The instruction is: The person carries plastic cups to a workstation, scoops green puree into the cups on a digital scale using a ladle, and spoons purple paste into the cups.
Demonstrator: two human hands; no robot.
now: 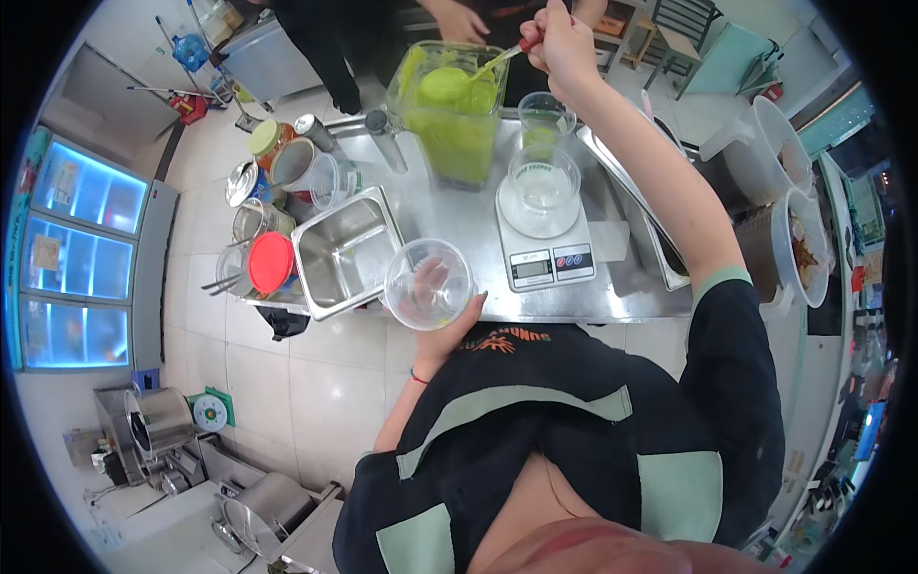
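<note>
My right hand (pixel 564 50), raised at the far side of the table, is closed around the red handle of a ladle (pixel 499 61). The ladle's lower end is coated green and sits at the mouth of a tall, clear square container (pixel 457 158) of thick green puree. In front of my body, my left hand (pixel 442 335) grips a clear plastic cup (pixel 428 284) with no green in it. On a white digital kitchen scale (pixel 552 265) stands another clear cup (pixel 545 180). Behind it is a clear cup (pixel 547 120) with green in its lower part.
A steel pan (pixel 349 253) lies left of the scale, beside several jars and a red-lidded container (pixel 272 262). Across the table, another person's hand (pixel 459 21) is near the square container. White plastic bins (pixel 801 244) stand to the right.
</note>
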